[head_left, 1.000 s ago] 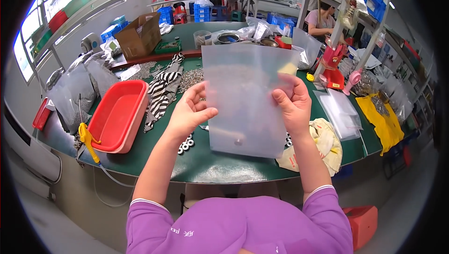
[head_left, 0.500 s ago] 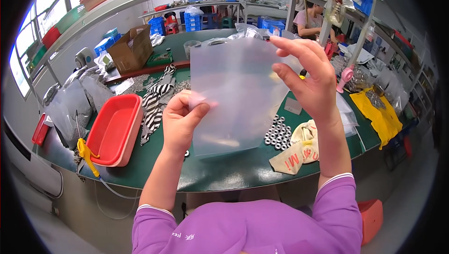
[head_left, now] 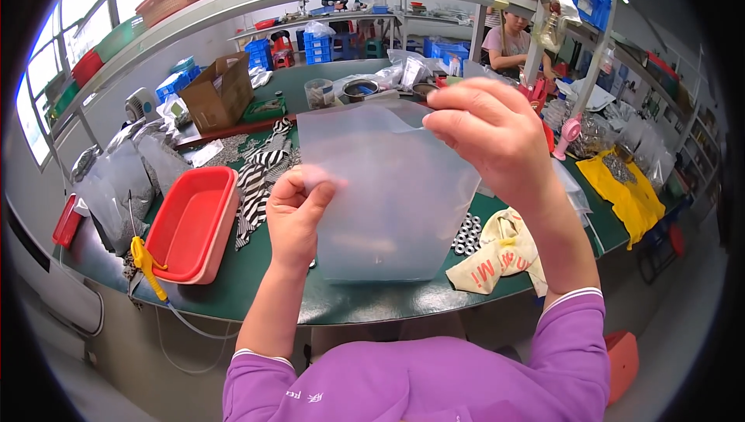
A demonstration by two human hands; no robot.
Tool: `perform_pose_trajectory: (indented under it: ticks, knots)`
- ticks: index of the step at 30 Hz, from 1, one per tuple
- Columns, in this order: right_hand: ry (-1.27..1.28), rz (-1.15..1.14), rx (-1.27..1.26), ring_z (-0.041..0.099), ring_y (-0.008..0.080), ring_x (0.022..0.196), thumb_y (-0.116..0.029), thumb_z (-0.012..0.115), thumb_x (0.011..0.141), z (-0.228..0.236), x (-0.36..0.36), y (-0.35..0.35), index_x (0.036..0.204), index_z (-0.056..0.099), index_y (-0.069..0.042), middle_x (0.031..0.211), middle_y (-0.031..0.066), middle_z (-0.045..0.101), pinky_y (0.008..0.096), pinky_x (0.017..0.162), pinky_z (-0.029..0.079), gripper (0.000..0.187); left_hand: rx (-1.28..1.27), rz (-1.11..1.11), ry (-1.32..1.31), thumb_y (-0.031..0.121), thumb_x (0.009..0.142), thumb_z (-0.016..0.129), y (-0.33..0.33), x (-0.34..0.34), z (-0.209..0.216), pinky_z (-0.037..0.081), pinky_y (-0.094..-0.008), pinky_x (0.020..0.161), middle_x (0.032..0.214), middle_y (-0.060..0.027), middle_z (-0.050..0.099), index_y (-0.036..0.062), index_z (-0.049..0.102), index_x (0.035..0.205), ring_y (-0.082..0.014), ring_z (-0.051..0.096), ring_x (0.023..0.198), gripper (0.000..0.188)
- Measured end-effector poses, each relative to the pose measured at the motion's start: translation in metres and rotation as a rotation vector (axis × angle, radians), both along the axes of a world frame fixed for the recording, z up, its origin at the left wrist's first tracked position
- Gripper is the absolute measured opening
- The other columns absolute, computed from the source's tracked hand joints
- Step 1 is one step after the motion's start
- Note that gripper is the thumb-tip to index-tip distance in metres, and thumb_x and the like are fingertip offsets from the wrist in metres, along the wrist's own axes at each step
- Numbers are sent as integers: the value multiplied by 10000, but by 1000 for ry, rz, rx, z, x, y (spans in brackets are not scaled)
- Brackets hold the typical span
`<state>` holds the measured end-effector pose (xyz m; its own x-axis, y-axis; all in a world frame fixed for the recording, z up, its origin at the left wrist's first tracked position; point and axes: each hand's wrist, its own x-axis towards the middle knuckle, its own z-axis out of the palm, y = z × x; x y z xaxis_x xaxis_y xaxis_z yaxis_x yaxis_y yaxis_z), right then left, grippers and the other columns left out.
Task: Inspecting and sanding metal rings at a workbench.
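Clear, frosted rectangular plastic film (head_left: 388, 204), single sheet or flat bag, can't tell; it's up in front of the person, over the middle of the near edge of the dark green worktop (head_left: 341, 302). Can't tell if its bottom edge touches the surface. Left hand (head_left: 293, 216): grip clamped on the film's left edge, thumb on the near face. Right hand (head_left: 503, 138): raised at the film's upper right, fingers bent, tips by the top edge; can't tell if that grip is pinching film or just beside it. Top edge bows and dips near those fingertips. Step in hand looks like working the upper edge. To do it well: firm left pinch so the film doesn't swing, right fingertips only on the rim, light rubbing to part layers if there are two, no hard tug that would crease it. Lower edge best held clear of the small silvery rings with dark centres (head_left: 467, 236), clustered just right of it, and of the crumpled cream cloth with red print (head_left: 504, 255) at the near edge. The red rectangular plastic tub (head_left: 190, 224), towards the near left corner, is well apart, so elbow room on that side seems fine.
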<state>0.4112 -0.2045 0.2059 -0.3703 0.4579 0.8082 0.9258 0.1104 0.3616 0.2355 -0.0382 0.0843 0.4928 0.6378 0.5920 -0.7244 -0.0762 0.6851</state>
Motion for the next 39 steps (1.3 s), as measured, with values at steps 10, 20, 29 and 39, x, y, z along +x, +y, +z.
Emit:
perform_pose_trajectory:
  ticks: [10,20,29,39]
  knots:
    - [-24,-135,-277,578,205,748,-120,684,735,-7,-14,5,884,607,-99,768,24,585,331,695,446,170,11,67,-15,65,844,662,-4,-2,-6,461,-203,723,888,-4,615,22,595,912,-69,573,780,104]
    - [388,-101,-892,624,293,725,-184,693,735,7,-33,24,968,625,-55,750,126,625,377,637,490,275,118,121,-71,69,844,662,1,1,-8,448,-219,771,996,-17,580,15,584,961,-75,556,859,151]
    - [172,-49,-865,616,287,677,-171,617,795,4,-38,23,797,626,-67,697,95,612,375,637,496,105,1424,544,429,244,651,777,-18,-23,99,308,-496,1042,1059,-72,612,115,526,1212,-269,503,1159,627]
    - [84,-268,-975,605,299,657,-190,614,779,19,-20,-2,788,600,-63,630,108,579,392,600,484,128,1548,598,659,227,673,755,13,-36,110,331,-506,1031,712,-47,631,67,536,649,-250,597,1026,273]
